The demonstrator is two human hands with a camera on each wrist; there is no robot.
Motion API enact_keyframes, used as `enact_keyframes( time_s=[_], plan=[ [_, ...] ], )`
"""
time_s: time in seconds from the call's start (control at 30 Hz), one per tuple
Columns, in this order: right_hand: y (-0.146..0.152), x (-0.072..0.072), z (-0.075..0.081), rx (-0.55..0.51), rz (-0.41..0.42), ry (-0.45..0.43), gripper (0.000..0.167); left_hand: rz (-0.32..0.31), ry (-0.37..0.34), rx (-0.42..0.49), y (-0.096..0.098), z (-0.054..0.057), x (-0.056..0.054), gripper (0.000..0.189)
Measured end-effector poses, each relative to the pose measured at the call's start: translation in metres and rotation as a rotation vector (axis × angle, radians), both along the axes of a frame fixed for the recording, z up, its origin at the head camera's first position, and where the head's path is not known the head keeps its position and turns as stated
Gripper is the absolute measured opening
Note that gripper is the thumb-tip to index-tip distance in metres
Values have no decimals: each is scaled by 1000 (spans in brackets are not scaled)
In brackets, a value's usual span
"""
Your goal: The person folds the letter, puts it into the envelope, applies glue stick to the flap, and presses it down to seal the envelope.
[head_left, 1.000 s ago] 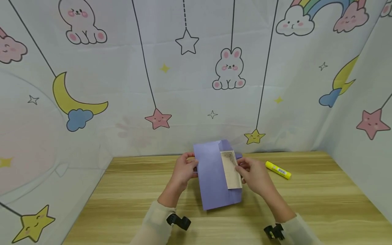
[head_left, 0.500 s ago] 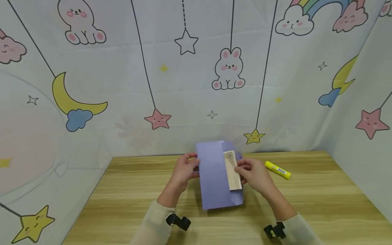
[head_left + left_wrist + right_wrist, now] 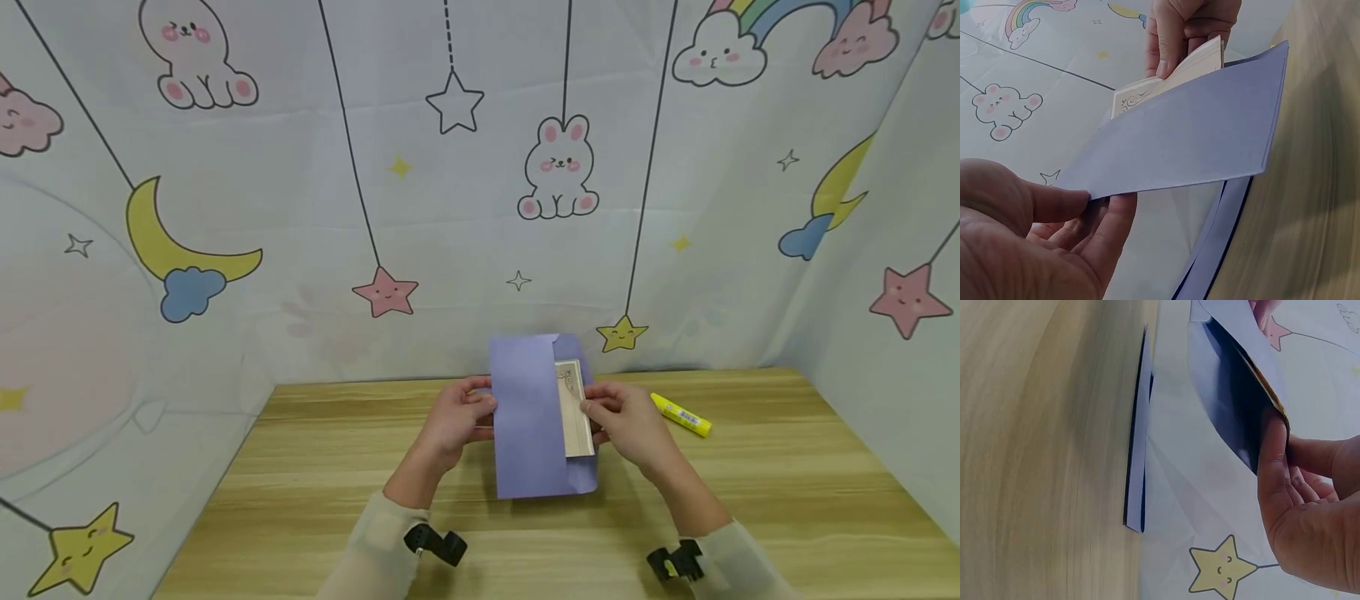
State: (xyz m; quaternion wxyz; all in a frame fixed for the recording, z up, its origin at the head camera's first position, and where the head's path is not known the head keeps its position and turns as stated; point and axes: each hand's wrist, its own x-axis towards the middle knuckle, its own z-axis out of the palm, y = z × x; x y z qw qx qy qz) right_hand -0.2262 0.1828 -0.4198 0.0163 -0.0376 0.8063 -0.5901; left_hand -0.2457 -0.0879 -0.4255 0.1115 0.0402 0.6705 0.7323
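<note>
A purple envelope (image 3: 528,417) is held up off the table, tilted, in the middle of the head view. My left hand (image 3: 457,417) pinches its left edge, thumb in front and fingers behind. From the envelope's right-hand opening sticks a cream card (image 3: 573,412) with a printed scroll ornament; its left part is hidden inside. My right hand (image 3: 630,423) pinches the card's outer edge between thumb and fingers. In the right wrist view a finger (image 3: 1272,444) reaches into the gaping envelope beside the card.
A yellow glue stick (image 3: 681,415) lies on the wooden table (image 3: 337,467) right of my right hand. Both wrist views show another flat purple paper piece (image 3: 1216,244) on the table behind the envelope. A white cartoon-printed cloth (image 3: 465,225) hangs at the back.
The envelope has shifted slightly right and up and turned more upright. Less of the card shows outside it. Both hands keep their grip.
</note>
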Motion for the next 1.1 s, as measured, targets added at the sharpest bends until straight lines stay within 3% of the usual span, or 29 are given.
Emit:
enact_keyframes(
  time_s=[0.33, 0.63, 1.1],
  plan=[
    [-3, 1, 1, -21, 25, -16, 30, -20, -28, 33, 0, 0, -1, 34],
    [-10, 0, -3, -43, -15, -33, 23, -23, -30, 53, 3, 1, 2, 35],
    [-7, 1, -4, -63, 46, -49, 30, -39, -30, 57, 4, 1, 4, 35]
  ],
)
